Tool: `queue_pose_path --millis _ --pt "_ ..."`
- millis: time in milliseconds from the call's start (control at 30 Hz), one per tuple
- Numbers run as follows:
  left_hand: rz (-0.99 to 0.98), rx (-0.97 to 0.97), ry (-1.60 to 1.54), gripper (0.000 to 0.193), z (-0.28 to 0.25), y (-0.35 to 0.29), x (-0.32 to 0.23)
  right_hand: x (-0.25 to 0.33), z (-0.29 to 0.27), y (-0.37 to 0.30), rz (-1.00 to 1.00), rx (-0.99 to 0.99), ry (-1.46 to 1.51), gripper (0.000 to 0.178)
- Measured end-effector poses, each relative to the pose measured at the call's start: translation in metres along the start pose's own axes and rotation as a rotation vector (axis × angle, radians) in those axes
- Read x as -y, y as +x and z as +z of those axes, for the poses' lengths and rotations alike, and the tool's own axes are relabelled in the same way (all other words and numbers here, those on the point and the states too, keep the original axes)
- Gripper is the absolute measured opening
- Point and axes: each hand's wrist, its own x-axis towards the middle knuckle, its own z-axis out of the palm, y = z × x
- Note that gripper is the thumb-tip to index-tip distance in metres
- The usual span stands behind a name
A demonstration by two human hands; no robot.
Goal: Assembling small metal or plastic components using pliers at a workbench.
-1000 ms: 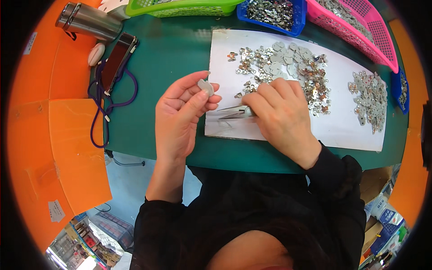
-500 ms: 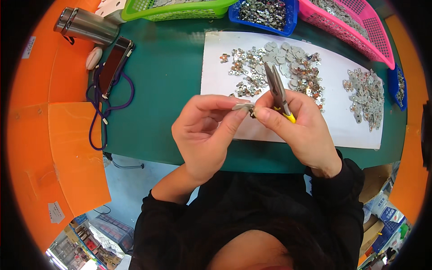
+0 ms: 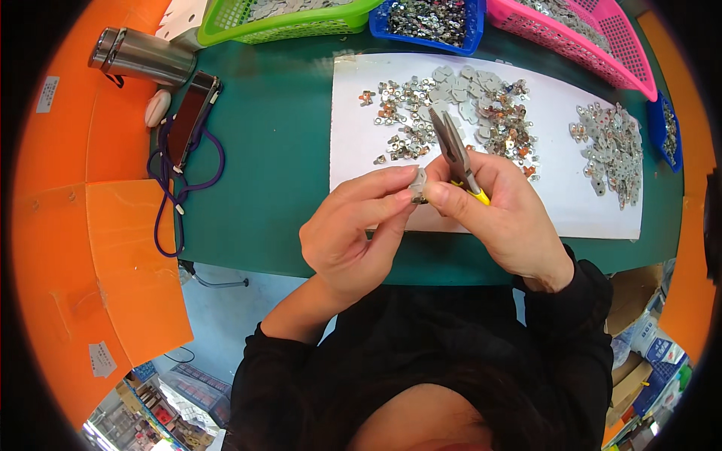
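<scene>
Between the fingertips of my left hand (image 3: 359, 222) is a small flat grey plate (image 3: 418, 183), turned nearly on edge, with a small shiny metal part at its lower end. My right hand (image 3: 492, 207) keeps a pair of pliers (image 3: 456, 146) with yellow handles in its palm, jaws pointing up and away. Its thumb and forefinger also pinch close against the plate's right side; whether they touch it is hard to tell. Beyond my hands, on a white board (image 3: 350, 154), lie loose grey plates (image 3: 459, 86) and small metal clips (image 3: 508, 131).
Assembled-looking pieces (image 3: 609, 154) form a pile at the board's right. Along the back stand a green basket (image 3: 286, 30), a blue tray (image 3: 426, 41) and a pink basket (image 3: 575, 52); a smaller blue tray (image 3: 662, 131) is far right. A steel flask (image 3: 147, 56) and a phone (image 3: 192, 120) with a purple cord lie left.
My left hand has rolled over, its fingers now straighter, and the plate has turned from flat to upright. The right hand still holds the pliers, almost unmoved. The whole view has shifted slightly.
</scene>
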Motion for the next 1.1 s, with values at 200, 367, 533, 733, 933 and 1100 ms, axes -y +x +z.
queue_pose_path --millis 200,367,533,733,933,1100 --pt "-0.292 0.114 -0.467 0.02 -0.006 0.005 0.003 0.001 -0.008 -0.001 -0.033 0.005 -0.025 0.016" --pt "-0.485 0.168 -0.636 0.021 -0.007 0.019 0.003 0.002 -0.019 -0.001 0.001 0.053 -0.14 0.016" --pt "-0.44 0.327 -0.535 0.026 -0.008 0.021 0.012 0.0 -0.023 -0.004 0.031 0.148 -0.122 0.014" --pt "-0.014 0.372 -0.244 0.027 -0.009 0.021 0.013 -0.002 -0.024 -0.007 0.044 0.213 -0.015 0.013" --pt "0.508 0.422 0.214 0.024 -0.014 0.027 -0.003 0.005 -0.03 -0.012 -0.05 0.176 -0.333 0.011" --pt "0.738 0.455 0.311 0.017 -0.016 0.029 0.001 -0.001 -0.03 -0.013 -0.385 0.128 -0.688 0.014"
